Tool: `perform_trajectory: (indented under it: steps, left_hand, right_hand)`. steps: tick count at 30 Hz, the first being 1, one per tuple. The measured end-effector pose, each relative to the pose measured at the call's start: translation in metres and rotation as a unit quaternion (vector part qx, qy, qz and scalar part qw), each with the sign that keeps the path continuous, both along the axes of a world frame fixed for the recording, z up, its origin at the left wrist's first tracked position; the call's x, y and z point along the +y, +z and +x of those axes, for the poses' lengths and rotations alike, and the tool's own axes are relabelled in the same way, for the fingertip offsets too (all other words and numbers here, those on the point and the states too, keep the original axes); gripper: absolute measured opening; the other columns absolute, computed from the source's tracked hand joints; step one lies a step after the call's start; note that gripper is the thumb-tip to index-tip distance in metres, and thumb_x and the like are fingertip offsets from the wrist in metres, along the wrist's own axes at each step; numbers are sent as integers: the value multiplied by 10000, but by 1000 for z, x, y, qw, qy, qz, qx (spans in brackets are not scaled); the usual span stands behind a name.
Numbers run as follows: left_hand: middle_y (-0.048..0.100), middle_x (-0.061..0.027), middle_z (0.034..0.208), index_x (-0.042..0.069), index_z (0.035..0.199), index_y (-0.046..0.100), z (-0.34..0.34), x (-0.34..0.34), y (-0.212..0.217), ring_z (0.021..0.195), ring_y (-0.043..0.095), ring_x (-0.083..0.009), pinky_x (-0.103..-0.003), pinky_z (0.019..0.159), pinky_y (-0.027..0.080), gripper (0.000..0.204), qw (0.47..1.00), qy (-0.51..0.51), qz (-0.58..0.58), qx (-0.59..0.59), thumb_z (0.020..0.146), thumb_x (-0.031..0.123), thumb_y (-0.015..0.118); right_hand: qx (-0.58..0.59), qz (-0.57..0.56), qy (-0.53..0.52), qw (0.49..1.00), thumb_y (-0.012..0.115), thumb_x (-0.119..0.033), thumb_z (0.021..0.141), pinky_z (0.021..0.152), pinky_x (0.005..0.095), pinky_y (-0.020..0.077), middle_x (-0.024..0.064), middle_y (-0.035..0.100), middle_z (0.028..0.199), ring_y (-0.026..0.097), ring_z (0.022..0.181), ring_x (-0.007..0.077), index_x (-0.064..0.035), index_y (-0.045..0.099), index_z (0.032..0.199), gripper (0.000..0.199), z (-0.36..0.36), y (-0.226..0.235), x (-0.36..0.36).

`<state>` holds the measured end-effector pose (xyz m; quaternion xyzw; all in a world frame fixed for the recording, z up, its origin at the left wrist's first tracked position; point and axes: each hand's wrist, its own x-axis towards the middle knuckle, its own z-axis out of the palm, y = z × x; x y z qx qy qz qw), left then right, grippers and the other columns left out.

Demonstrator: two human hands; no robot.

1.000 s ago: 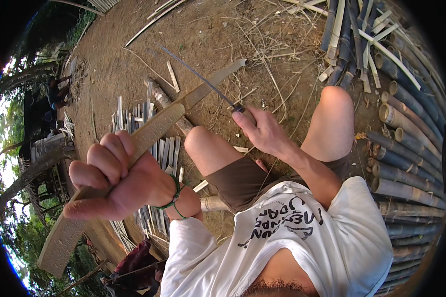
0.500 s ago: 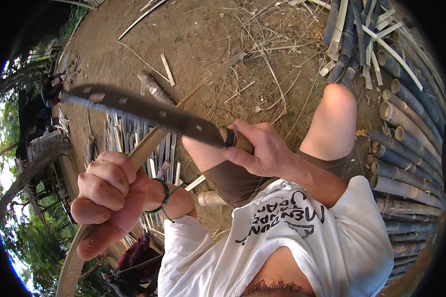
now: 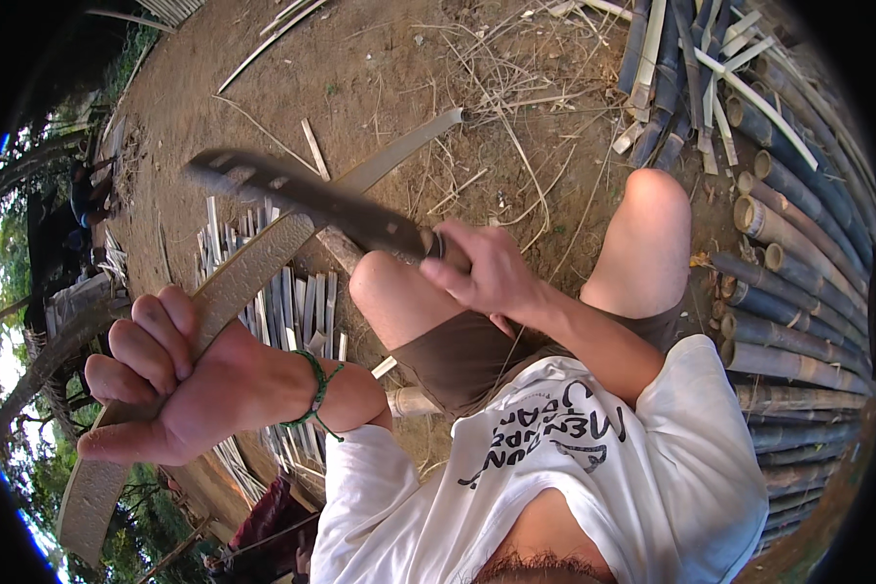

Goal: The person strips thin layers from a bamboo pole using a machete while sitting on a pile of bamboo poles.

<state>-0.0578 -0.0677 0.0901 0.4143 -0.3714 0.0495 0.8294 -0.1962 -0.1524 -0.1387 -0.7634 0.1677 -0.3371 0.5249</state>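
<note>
One strip is held aloft in the clenched left hand, its broad face showing where half a second ago it was nearly edge-on; the right hand grasps a knife, blurred blade crossing before the strip, contact unclear. Fibre-strewn dirt stretches beyond the knees; poles line the right, slats lie left.
</note>
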Motion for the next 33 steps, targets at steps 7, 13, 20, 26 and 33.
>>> perform_trajectory:
  steps: [7,13,20,26,33]
  left_hand:
    - [192,58,503,198,585,242,0,-17,-4,474,156,-80,-250,479,124,624,1000,10,10,5,922,650,511]
    - [200,56,505,193,585,247,21,3,1,471,173,-80,-248,473,129,614,1000,5,5,9,923,620,531]
    - [205,55,502,191,574,252,22,-12,0,469,173,-80,-249,466,123,622,999,0,7,32,909,614,559]
    - [172,47,485,187,572,249,35,12,6,446,164,-88,-235,444,124,584,1000,-23,-12,4,933,562,513]
    - [168,44,492,187,586,258,23,-27,0,449,143,-90,-227,427,116,584,998,33,-20,57,934,591,497]
  right_hand:
    - [236,178,-35,955,419,-631,962,320,257,313,-67,424,508,391,390,77,-105,553,753,582,15,-109,-64]
    - [38,43,-10,998,445,-699,908,331,287,286,-54,450,522,436,422,77,-107,584,792,620,31,-55,-18]
    - [360,298,-146,872,431,-660,935,351,271,267,-55,406,521,391,426,69,-135,558,714,584,33,-196,-101]
    - [97,85,12,992,401,-694,927,325,278,312,-40,452,544,415,426,78,-114,562,798,615,60,-131,-30]
    - [400,194,-149,883,378,-668,945,380,279,320,-57,377,564,340,445,67,-145,526,716,590,23,-226,-131]
